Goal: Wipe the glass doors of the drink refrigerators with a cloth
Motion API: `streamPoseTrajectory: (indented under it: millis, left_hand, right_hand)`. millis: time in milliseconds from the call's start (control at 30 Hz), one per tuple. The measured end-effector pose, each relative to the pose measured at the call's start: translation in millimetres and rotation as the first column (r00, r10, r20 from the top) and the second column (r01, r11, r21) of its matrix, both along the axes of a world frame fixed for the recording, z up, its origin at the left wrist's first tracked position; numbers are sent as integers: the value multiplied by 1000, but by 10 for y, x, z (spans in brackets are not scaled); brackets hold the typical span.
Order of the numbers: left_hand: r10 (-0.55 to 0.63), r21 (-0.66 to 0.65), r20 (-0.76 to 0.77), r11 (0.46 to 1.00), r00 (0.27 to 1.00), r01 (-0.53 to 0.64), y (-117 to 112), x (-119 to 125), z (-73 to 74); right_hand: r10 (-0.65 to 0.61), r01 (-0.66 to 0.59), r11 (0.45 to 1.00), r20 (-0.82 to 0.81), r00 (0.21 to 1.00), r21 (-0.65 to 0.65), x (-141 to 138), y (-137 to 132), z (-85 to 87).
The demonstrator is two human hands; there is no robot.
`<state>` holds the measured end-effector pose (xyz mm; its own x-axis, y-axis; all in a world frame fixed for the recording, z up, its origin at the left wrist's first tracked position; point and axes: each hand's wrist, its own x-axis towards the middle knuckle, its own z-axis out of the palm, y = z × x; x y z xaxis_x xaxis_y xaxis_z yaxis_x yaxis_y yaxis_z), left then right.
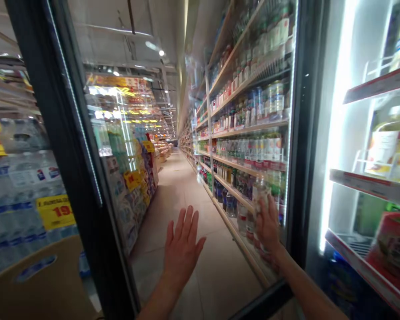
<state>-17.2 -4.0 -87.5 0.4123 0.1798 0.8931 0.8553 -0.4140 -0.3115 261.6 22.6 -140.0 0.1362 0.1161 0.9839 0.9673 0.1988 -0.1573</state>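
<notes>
A glass cooler door (pixel 186 284) in a black frame (pixel 66 133) stands tilted before me, with the aisle and bottle shelves showing in its pane. My left hand (pixel 182 240) is low at the middle, its fingers stretched up and the thumb apart, palm toward the glass. It holds nothing; whether it touches the pane I cannot tell. My right hand (pixel 268 224) is up against the pane near the right side of the frame. Its fingers point upward, a little blurred, and a faint pale shape overlaps their tips. No held thing can be made out in it.
Right of the door are lit cooler shelves (pixel 363 182) with bottles and a red pack (pixel 395 253). At left stand stacked water bottles (pixel 20 178) with yellow price signs (pixel 55 211) and a tan board (pixel 36 275) with a cut-out handle. Bottle shelves (pixel 246 124) line the aisle floor (pixel 175 186).
</notes>
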Motion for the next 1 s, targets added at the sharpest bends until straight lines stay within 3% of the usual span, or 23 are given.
streamPoseTrajectory:
  millis: [67,133,233,300,367,467,533,600,700,767,900,1000]
  left_hand:
    - [2,3,-1,1000,1000,-2,5,0,-6]
    - [4,13,-1,1000,1000,-4,14,-1,-13]
    - [3,34,-7,999,1000,-2,33,-13,-21]
    - [-1,49,-9,999,1000,1,40,-25,-19]
    - [-3,58,-13,998,1000,3,43,-37,-13]
    - [3,59,-17,998,1000,-2,44,-47,-9]
    - [1,57,-21,998,1000,0,43,-39,-22]
    - [-28,49,15,998,999,28,33,-14,-42]
    - [-112,14,132,994,985,112,-19,48,-31]
    - [-163,15,162,987,973,163,-64,93,56]
    - [-116,77,91,991,989,109,-61,160,420]
    - [-16,88,58,996,998,10,27,185,662]
  right_hand:
    - [-25,36,998,-215,976,48,37,55,55]
    - [-1,13,999,-240,971,49,-45,47,59]
    - [97,-91,994,90,991,-67,-111,-14,-7]
    - [102,-85,992,197,975,-96,47,-6,-23]
    - [19,-18,999,25,999,-39,330,62,19]
    - [-64,84,995,-312,948,49,647,191,109]
    - [-56,85,994,-357,933,67,646,217,111]
    - [12,1,999,-256,967,51,548,180,64]
    - [148,-146,987,31,988,-59,533,102,46]
    - [113,-112,993,27,993,-35,665,95,135]
    - [8,15,995,-235,972,99,767,145,396]
    - [125,-125,992,-24,992,18,552,144,471]
